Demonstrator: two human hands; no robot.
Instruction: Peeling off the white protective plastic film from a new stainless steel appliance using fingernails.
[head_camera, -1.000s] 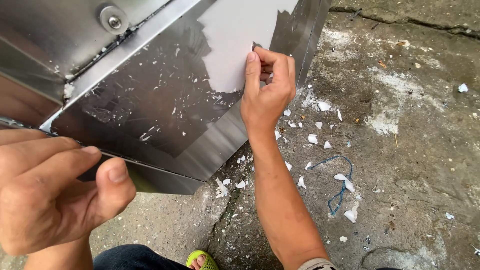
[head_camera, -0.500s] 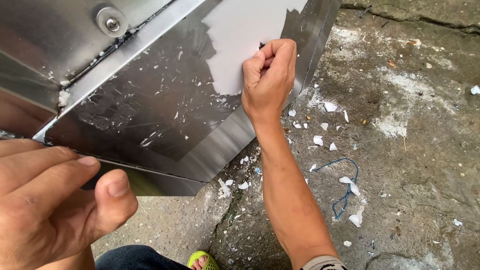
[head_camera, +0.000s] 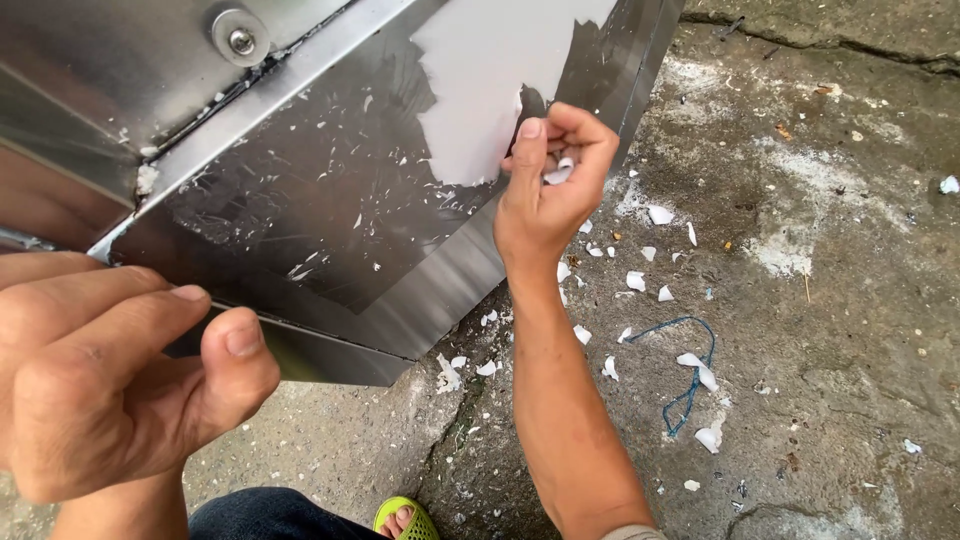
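Note:
A shiny stainless steel panel (head_camera: 300, 230) slants across the upper left, partly covered by a white protective film (head_camera: 480, 80) with a torn edge. My right hand (head_camera: 550, 190) is at that torn edge, thumb and fingers pinched on a small white scrap of film (head_camera: 556, 172). My left hand (head_camera: 120, 380) is at the lower left, fingers curled, gripping the panel's lower edge between thumb and forefinger.
White film scraps (head_camera: 660, 215) lie scattered on the rough concrete ground (head_camera: 820, 330) right of the panel. A thin blue string (head_camera: 690, 385) lies among them. A bolt (head_camera: 240, 40) sits on the upper steel part. My green sandal (head_camera: 405, 518) shows at the bottom.
My right hand has turned and pulled slightly away from the panel, now with a small torn scrap of film in its fingers. The left hand has stayed on the panel edge.

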